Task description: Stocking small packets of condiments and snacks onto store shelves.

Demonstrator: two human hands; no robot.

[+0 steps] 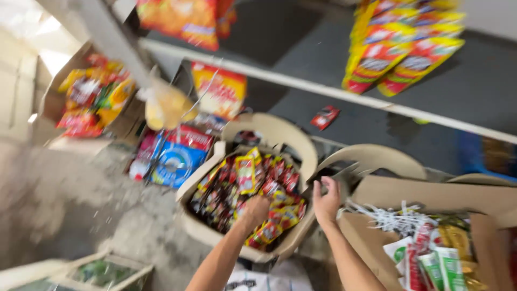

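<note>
A cardboard box (200, 231) sits on a beige plastic chair, filled with several small red and yellow sachets (245, 178). My left hand (255, 211) reaches down into the box, fingers closed among the sachets at its near right side. My right hand (326, 200) grips the box's right edge beside the chair back (280, 132). The picture is motion-blurred, so what the left hand holds is unclear.
A second open cardboard box (409, 194) at the right holds green and white packets and white plastic strips. Snack bags (401, 48) hang above a dark shelf (323, 89). More packets lie in a box (91, 97) at left; concrete floor (70, 199) below.
</note>
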